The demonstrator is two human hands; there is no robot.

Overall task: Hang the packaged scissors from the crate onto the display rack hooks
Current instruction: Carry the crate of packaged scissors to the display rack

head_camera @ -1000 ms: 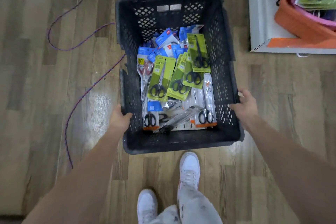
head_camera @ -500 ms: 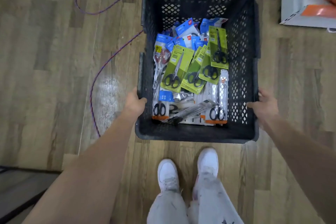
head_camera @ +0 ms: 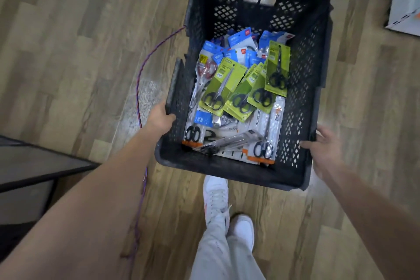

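Both hands: left hand (head_camera: 160, 118) and right hand (head_camera: 325, 150) each grasp a side of the black crate (head_camera: 227, 169).
Contents: packaged scissors (head_camera: 236, 91) heaped inside.

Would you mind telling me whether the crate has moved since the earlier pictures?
Yes. The crate, carried in both hands, has moved along the floor away from the white box and past the purple cord, toward a dark shelf.

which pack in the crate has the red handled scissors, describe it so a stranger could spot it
Look in the black plastic crate, along its left wall. There a clear pack lies beside the lime-green cards, its scissors pointing toward the person. It alone shows red handles; the neighbouring scissors have black ones.
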